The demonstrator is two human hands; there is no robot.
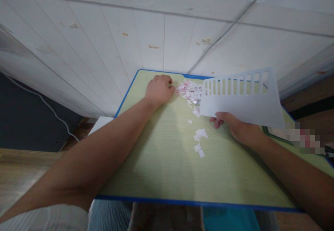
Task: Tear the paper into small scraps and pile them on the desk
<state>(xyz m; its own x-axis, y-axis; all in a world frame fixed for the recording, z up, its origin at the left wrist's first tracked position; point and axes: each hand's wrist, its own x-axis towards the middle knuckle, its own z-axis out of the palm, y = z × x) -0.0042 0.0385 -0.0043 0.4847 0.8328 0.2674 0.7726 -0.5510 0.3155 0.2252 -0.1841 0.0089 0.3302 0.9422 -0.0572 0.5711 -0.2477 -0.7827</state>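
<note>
My right hand [235,125] grips a white slotted plastic panel [235,105] by its lower edge, holding it tilted above the table, with a row of slots along the top. Beside the panel's left end lies a heap of small white and pinkish paper scraps [189,90], partly hidden behind it. My left hand [159,90] rests on the table left of the heap, fingers curled in, thumb side near the scraps. Its palm and fingertips are hidden. A few loose paper scraps [200,133] lie nearer to me.
The pale green table [161,168] has a blue rim and stands against a white plank wall [148,32]. A cable [221,34] runs down the wall. At the right edge lies a dark-edged, partly blurred item [279,134]. A dark panel [33,116] stands at left.
</note>
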